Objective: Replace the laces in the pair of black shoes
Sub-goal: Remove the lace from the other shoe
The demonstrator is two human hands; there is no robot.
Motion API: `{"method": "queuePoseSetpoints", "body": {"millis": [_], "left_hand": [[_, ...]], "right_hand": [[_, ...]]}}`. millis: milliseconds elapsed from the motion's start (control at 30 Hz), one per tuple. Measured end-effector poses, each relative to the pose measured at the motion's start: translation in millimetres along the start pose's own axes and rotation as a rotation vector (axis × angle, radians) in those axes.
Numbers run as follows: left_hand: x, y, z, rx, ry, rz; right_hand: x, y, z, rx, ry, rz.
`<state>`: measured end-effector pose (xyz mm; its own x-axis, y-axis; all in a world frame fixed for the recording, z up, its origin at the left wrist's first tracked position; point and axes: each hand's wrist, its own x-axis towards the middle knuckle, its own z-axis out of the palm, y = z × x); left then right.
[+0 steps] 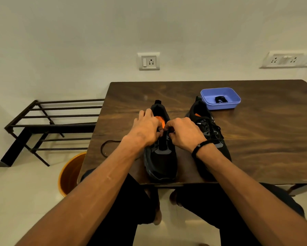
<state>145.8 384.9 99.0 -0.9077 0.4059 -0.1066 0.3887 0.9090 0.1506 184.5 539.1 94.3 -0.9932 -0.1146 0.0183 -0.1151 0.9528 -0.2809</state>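
Note:
Two black shoes stand on the wooden table [255,139], toes toward me. The left shoe [160,160] has an orange lining and its eyelet area is under my hands. My left hand [145,128] and my right hand [183,132] both have curled fingers at the shoe's tongue and seem to pinch a black lace; the lace between the fingers is mostly hidden. A loose black lace [106,146] loops across the table's left edge. The right shoe [209,132] is laced. A coiled black lace [220,99] lies in a purple tray [234,103].
A black metal rack [48,125] stands left of the table by the wall. An orange bin [72,173] sits on the floor under the table's left corner. My knees are under the near table edge. Wall sockets are behind the table.

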Motion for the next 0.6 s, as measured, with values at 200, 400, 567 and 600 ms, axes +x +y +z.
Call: {"method": "queuePoseSetpoints", "body": {"millis": [200,400,567,600], "left_hand": [[2,-24,-7,-0.326,0.284,-0.132],[-10,-53,-2,-0.445,0.418,-0.398],[-17,-13,-2,-0.218,0.012,-0.063],[-14,-10,2,-0.158,-0.041,-0.049]], "right_hand": [[2,6,0,-0.027,0.020,0.005],[5,6,2,-0.049,0.004,0.002],[6,5,3,0.014,-0.005,-0.005],[6,5,3,0.038,-0.008,-0.005]]}}
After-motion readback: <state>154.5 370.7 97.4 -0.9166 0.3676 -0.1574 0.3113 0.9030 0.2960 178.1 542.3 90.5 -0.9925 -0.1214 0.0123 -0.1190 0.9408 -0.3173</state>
